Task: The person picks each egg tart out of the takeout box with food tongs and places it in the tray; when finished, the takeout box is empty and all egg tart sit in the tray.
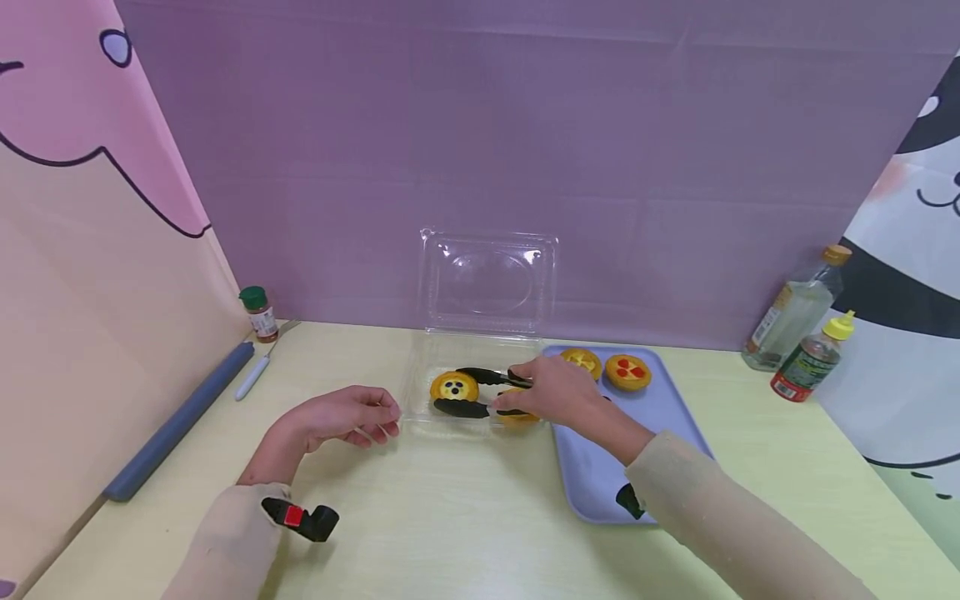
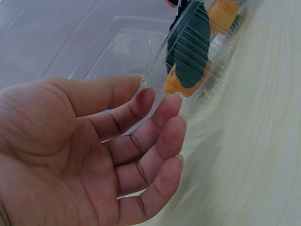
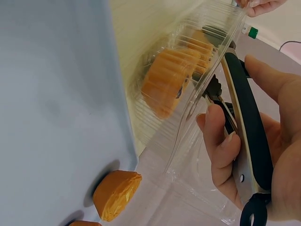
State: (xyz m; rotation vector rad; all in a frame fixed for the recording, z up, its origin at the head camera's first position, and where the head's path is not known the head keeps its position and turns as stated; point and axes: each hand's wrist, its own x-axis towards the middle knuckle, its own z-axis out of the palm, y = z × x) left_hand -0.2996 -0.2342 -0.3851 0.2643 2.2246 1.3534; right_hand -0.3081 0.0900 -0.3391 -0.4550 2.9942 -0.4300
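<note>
In the head view, my right hand (image 1: pixel 558 392) grips black-handled tongs (image 3: pixel 249 122) and reaches over a clear plastic clamshell box (image 1: pixel 435 354). The two dark tong tips lie on either side of a tart topped with dark berries (image 1: pixel 454 386), inside the box at its left. A second tart (image 3: pixel 164 80) sits at the box's right end, partly hidden under the tongs in the head view. My left hand (image 1: pixel 345 414) pinches the box's left rim between thumb and index finger, the other fingers loosely bent below. The box's lid (image 1: pixel 487 283) stands open at the back.
Right of the box lies a lavender tray (image 1: pixel 592 479) holding a yellow-topped tart (image 1: pixel 582 360) and a red-topped tart (image 1: pixel 628 372). Two bottles (image 1: pixel 798 308) stand far right. At left are a green-capped jar (image 1: pixel 258 314), a white-handled tool (image 1: pixel 252 377) and a blue roll (image 1: pixel 180 421).
</note>
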